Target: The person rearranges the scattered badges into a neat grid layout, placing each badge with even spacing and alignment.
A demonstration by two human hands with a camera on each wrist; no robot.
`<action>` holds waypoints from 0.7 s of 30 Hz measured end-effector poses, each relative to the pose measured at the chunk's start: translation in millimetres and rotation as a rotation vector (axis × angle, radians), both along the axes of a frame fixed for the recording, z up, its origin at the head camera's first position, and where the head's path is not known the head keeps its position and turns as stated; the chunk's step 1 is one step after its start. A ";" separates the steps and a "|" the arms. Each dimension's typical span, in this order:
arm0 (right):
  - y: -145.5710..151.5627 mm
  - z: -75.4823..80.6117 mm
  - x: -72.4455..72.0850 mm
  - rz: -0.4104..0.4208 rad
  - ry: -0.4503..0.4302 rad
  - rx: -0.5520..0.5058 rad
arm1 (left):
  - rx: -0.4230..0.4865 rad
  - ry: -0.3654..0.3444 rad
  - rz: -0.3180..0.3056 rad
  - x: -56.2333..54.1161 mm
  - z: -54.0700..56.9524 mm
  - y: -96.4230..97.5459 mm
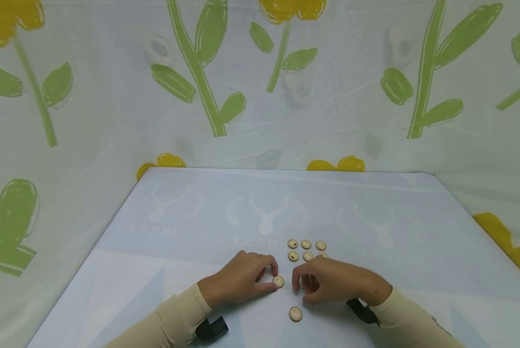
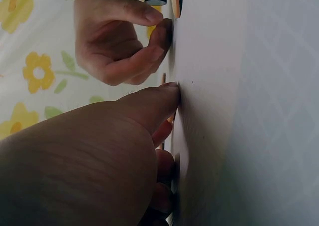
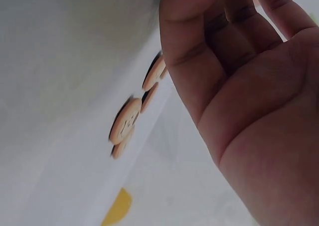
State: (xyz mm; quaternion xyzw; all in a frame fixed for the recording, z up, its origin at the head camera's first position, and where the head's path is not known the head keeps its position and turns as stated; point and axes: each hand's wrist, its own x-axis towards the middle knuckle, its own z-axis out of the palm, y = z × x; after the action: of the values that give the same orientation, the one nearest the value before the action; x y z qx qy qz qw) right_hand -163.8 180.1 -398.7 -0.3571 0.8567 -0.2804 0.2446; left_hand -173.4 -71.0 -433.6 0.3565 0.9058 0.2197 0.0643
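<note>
My left hand (image 1: pixel 244 278) pinches a round wooden button (image 1: pixel 278 281) between thumb and forefinger, low over the table. In the left wrist view the left thumb lies along the tabletop. Just to the right, my right hand (image 1: pixel 329 280) hovers with loosely curled fingers and nothing between them. Nearer the table's front lies a single button (image 1: pixel 295 313). Behind the right hand sit two rows of similar buttons, with one back-row button (image 1: pixel 305 244) in the middle. The right hand partly covers the front row's rightmost button (image 1: pixel 323 255).
The pale table (image 1: pixel 190 212) carries faint deer-head prints and lettering. Around it hangs a white cloth (image 1: pixel 338 121) with green stems and yellow flowers. Each wrist wears a black strap-on camera, such as the left wrist camera (image 1: pixel 212 329).
</note>
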 end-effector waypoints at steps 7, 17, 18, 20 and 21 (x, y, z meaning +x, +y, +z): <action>-5.1 -1.1 4.4 0.031 -0.029 -0.004 | 0.001 0.003 0.000 -0.3 -0.7 0.0; -9.1 -4.6 11.3 0.104 0.007 -0.026 | 0.004 0.010 -0.001 -0.5 -1.2 -0.3; -9.6 -4.5 12.0 0.105 0.009 -0.022 | 0.003 0.012 -0.002 -0.3 -1.2 -0.3; -10.6 -3.8 13.1 0.101 0.007 -0.011 | 0.002 0.017 -0.002 0.0 -1.2 -0.2; -11.2 -3.2 13.6 0.097 0.002 -0.004 | 0.002 0.018 -0.002 0.1 -1.1 -0.2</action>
State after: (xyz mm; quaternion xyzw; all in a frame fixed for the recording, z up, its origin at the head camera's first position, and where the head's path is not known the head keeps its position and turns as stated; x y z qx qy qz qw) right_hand -150.2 169.0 -401.9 -0.3989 0.8383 -0.2695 0.2561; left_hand -173.3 -71.2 -434.7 0.3596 0.9057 0.2172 0.0563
